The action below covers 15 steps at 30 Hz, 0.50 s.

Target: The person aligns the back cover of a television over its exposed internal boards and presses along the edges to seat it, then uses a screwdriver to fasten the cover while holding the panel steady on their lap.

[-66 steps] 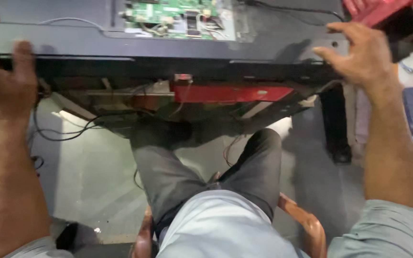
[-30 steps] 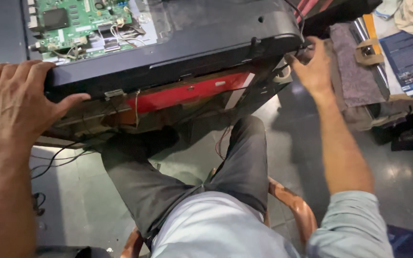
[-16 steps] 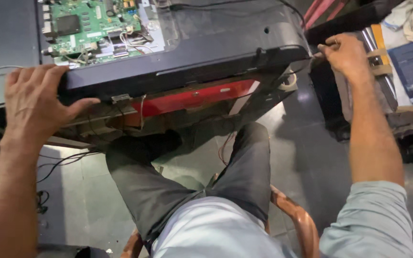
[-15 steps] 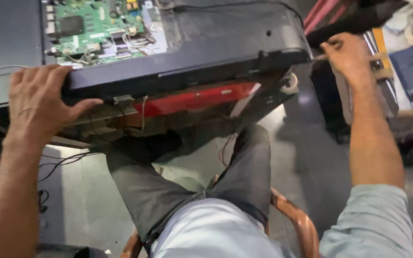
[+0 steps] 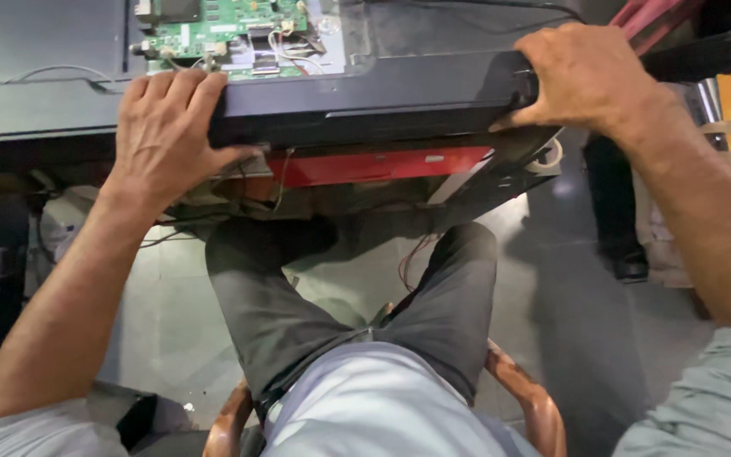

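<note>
Two hands on one big dark panel, a flat-screen set lying back-side up w/ its rear open.

Nearest the camera, well below the panel: the person's lap in grey trousers and the curved wooden arms of a chair, over a pale floor.

Just under the panel's near edge: a red strip along the bench front, w/ thin wires hanging down from it toward the knees.

At the panel's near edge itself, left hand lies flat over the rim, fingers spread on top, thumb hooked under the front lip; a loose clamp, not a fist. Right hand is cupped round the panel's right end, fingers curled over the corner; can't tell how far they wrap behind.

Farther back, on the panel's upper face: a green circuit board exposed, small cables and connectors on it, left hand's fingertips just beside its near edge. Left of the board, a plain dark sheet w/ a thin cable across it.

Progress, as a judgement: rear cover looks already off since the board shows bare; panel is gripped at both ends but rests on the bench. No tool in either hand, board looks untouched, its connectors seemingly in place.
</note>
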Each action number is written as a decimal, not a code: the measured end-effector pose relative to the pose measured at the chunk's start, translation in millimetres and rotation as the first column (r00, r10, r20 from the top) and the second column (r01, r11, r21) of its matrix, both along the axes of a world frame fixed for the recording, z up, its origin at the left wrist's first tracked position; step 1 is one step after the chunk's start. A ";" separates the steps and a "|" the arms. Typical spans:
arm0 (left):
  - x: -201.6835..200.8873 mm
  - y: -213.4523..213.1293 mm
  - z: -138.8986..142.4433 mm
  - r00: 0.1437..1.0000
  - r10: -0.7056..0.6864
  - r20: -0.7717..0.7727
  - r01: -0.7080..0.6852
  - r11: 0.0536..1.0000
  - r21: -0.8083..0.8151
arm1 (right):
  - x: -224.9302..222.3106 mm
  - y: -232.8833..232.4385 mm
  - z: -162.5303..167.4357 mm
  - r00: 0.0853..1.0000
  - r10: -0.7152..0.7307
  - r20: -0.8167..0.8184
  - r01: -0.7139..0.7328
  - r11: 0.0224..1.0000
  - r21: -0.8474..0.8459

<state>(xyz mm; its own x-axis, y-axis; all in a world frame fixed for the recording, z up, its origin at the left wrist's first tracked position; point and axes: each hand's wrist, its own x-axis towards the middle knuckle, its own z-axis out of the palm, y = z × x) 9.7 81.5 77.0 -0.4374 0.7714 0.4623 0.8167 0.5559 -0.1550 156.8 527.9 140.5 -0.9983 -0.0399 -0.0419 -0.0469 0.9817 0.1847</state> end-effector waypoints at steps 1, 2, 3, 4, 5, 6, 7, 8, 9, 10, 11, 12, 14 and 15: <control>-1.6 -1.4 -0.1 1.000 -0.010 -0.002 0.010 1.000 0.008 | -1.2 -0.3 -0.9 1.000 -0.008 0.007 0.008 1.000 0.020; -3.3 -2.9 -0.6 1.000 -0.021 -0.002 0.021 1.000 0.016 | -0.9 0.8 -2.6 1.000 -0.018 0.014 0.017 0.999 0.038; -5.2 -4.4 -1.2 1.000 -0.031 -0.004 0.031 0.999 0.026 | -0.7 2.4 -4.6 0.999 -0.027 0.020 0.025 0.998 0.060; -7.1 -6.0 -1.9 0.999 -0.041 -0.011 0.041 0.999 0.024 | 0.1 4.4 -7.2 1.000 -0.002 -0.018 0.004 0.997 0.076; -9.0 -7.6 -2.8 0.999 -0.050 -0.014 0.050 0.999 0.020 | 1.1 5.8 -10.6 0.998 0.023 -0.051 -0.018 0.996 0.091; -10.5 -9.0 -3.6 0.998 -0.057 -0.015 0.057 0.998 0.016 | 2.0 7.0 -14.0 0.995 0.050 -0.083 -0.041 0.994 0.106; -12.1 -10.1 -4.6 0.997 -0.064 -0.033 0.064 0.998 0.007 | 2.1 8.4 -16.5 0.993 0.068 -0.102 -0.055 0.991 0.122; -14.0 -11.2 -5.1 0.996 -0.070 -0.055 0.070 0.998 -0.003 | 1.5 9.1 -18.5 0.988 0.087 -0.124 -0.070 0.988 0.138; -15.7 -12.4 -5.4 0.995 -0.075 -0.073 0.074 0.997 -0.017 | 0.2 9.0 -20.3 0.984 0.108 -0.142 -0.086 0.985 0.151; -17.7 -13.1 -5.6 0.994 -0.077 -0.074 0.075 0.997 -0.028 | -0.5 9.6 -20.2 0.983 0.128 -0.132 -0.107 0.983 0.152; -19.7 -13.7 -5.6 0.994 -0.078 -0.078 0.076 0.996 -0.035 | -1.7 10.7 -18.3 0.981 0.148 -0.125 -0.128 0.979 0.157; -21.8 -14.4 -5.4 0.993 -0.083 -0.082 0.080 0.996 -0.043 | -3.6 10.7 -17.0 0.979 0.166 -0.119 -0.146 0.976 0.161; -25.4 -15.8 -5.0 0.991 -0.089 -0.098 0.084 0.995 -0.057 | -6.6 9.7 -14.0 0.989 0.128 -0.074 -0.112 0.975 0.192; -27.0 -16.6 -4.9 0.990 -0.096 -0.107 0.090 0.994 -0.064 | -7.9 9.1 -12.7 0.993 0.106 -0.054 -0.092 0.974 0.209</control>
